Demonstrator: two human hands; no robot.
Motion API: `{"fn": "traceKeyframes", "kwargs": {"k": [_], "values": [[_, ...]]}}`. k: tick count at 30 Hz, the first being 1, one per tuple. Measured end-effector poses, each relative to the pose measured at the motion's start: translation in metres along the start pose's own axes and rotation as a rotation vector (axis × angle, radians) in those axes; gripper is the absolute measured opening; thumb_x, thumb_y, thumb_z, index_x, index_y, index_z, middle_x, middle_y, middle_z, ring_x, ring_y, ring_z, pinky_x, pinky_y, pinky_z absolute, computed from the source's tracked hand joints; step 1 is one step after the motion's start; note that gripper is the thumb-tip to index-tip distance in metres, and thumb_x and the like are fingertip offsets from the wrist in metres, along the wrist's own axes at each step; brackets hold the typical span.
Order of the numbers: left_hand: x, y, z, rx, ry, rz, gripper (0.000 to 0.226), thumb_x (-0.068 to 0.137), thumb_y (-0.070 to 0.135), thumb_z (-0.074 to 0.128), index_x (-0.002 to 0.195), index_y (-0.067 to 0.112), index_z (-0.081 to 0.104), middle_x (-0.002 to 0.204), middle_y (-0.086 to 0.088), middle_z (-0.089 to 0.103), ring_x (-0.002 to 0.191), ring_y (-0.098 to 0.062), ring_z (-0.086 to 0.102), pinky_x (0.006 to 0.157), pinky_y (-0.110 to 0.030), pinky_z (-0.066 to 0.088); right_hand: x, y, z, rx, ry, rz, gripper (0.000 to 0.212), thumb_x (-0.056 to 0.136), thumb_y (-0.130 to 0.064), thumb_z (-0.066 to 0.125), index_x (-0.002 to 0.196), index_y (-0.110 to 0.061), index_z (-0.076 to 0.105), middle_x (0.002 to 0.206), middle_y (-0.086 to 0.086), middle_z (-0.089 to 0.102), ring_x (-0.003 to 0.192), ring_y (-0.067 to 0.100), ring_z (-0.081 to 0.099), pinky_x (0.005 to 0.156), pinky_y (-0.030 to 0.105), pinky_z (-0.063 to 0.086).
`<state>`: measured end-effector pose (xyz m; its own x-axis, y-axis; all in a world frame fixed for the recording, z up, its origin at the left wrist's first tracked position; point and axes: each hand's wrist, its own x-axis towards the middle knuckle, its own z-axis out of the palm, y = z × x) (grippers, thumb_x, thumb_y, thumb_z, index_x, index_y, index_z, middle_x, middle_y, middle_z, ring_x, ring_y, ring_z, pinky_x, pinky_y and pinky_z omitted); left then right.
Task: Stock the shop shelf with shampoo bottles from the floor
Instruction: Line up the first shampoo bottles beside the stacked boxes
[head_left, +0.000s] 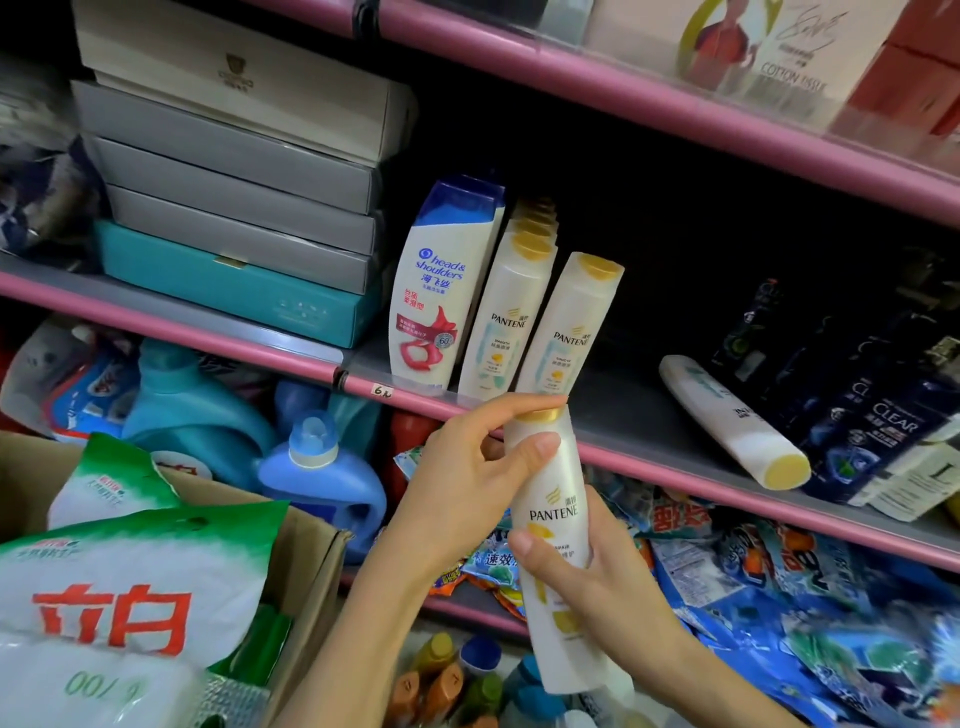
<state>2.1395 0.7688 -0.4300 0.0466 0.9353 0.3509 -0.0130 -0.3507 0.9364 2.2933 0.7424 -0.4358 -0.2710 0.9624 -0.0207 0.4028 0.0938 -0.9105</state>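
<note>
Two hands are holding one white shampoo bottle (558, 525) w/ a yellow cap, just in front of the pink shelf (675, 478) edge. Left hand (467, 467) is gripping the top, fingers curling over the cap; right hand (587, 577) is wrapping round the lower body. On the shelf, two matching bottles (540, 332) are standing upright beside a blue-capped bottle (441, 291), more lining up behind. Another white bottle (732, 421) is lying on its side further right, next to dark bottles (878, 415). Stacked boxes (234, 171) are sitting at left
</note>
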Motion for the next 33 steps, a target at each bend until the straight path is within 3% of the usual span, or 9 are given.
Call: {"fn": "traceKeyframes", "kwargs": {"k": [5,8,13,16,18,21,26,30,33], "values": [[-0.001,-0.001,0.009,-0.006,0.078,0.034,0.032,0.087,0.036,0.061,0.118,0.045,0.056,0.109,0.019,0.065,0.093,-0.005,0.065,0.076,-0.029,0.058,0.003,-0.003,-0.008,0.071,-0.030,-0.011,0.042,0.070,-0.046,0.071,0.105,-0.028,0.056,0.093,0.006,0.069,0.083,0.024,0.069,0.075,0.040,0.058],[-0.003,-0.003,0.014,-0.067,0.061,-0.062,0.049,0.083,0.049,0.062,0.129,0.046,0.043,0.104,0.013,0.067,0.089,-0.003,0.066,0.072,-0.023,0.056,0.004,-0.005,-0.012,0.139,-0.028,-0.009,0.034,0.071,-0.046,0.071,0.101,-0.035,0.060,0.092,0.006,0.071,0.081,0.022,0.070,0.071,0.035,0.058],[-0.010,-0.001,0.018,-0.041,-0.187,-0.286,0.070,0.058,0.084,0.053,0.118,0.047,0.051,0.107,0.022,0.064,0.094,0.009,0.062,0.080,-0.017,0.051,0.008,-0.009,-0.018,0.283,0.091,0.003,0.048,0.073,-0.046,0.075,0.114,-0.026,0.059,0.096,0.006,0.073,0.083,0.023,0.072,0.067,0.031,0.056],[-0.014,-0.001,0.022,0.054,-0.404,-0.363,0.068,0.060,0.077,0.063,0.118,0.044,0.052,0.109,0.024,0.065,0.099,0.008,0.061,0.090,-0.025,0.051,0.012,-0.012,-0.024,0.354,0.188,-0.011,0.050,0.073,-0.048,0.075,0.114,-0.026,0.059,0.100,0.004,0.073,0.090,0.022,0.071,0.071,0.035,0.056],[-0.015,-0.002,0.026,0.059,-0.450,-0.392,0.063,0.061,0.064,0.073,0.116,0.042,0.051,0.109,0.018,0.067,0.100,0.000,0.063,0.092,-0.033,0.051,0.016,-0.013,-0.028,0.406,0.220,-0.009,0.048,0.074,-0.048,0.071,0.116,-0.026,0.058,0.101,0.005,0.072,0.092,0.024,0.071,0.074,0.039,0.057],[-0.014,-0.005,0.031,0.037,-0.404,-0.375,0.045,0.065,0.046,0.075,0.106,0.039,0.059,0.102,0.012,0.071,0.094,-0.006,0.067,0.086,-0.040,0.055,0.020,-0.015,-0.033,0.430,0.232,-0.006,0.049,0.074,-0.047,0.066,0.116,-0.024,0.058,0.102,0.005,0.072,0.092,0.024,0.071,0.078,0.043,0.057],[-0.006,-0.011,0.042,0.087,-0.263,-0.284,0.036,0.071,0.052,0.067,0.104,0.042,0.058,0.099,0.015,0.069,0.092,-0.002,0.065,0.087,-0.040,0.053,0.023,-0.014,-0.043,0.321,0.188,-0.010,0.049,0.072,-0.043,0.069,0.115,-0.021,0.059,0.105,0.002,0.073,0.097,0.020,0.070,0.081,0.037,0.055],[0.002,-0.012,0.050,0.208,-0.165,-0.209,0.037,0.075,0.061,0.059,0.104,0.039,0.057,0.094,0.016,0.067,0.081,0.005,0.062,0.073,-0.029,0.055,0.026,-0.009,-0.058,0.261,0.146,0.008,0.045,0.075,-0.038,0.069,0.114,-0.015,0.062,0.104,0.005,0.073,0.098,0.023,0.070,0.085,0.040,0.054],[0.012,-0.013,0.057,0.318,-0.022,-0.157,0.037,0.078,0.059,0.058,0.104,0.032,0.059,0.089,0.018,0.063,0.077,0.005,0.060,0.067,-0.020,0.052,0.039,-0.008,-0.071,0.241,0.223,-0.047,0.047,0.071,-0.033,0.072,0.112,-0.013,0.061,0.102,0.003,0.074,0.096,0.020,0.070,0.083,0.036,0.055]]}}
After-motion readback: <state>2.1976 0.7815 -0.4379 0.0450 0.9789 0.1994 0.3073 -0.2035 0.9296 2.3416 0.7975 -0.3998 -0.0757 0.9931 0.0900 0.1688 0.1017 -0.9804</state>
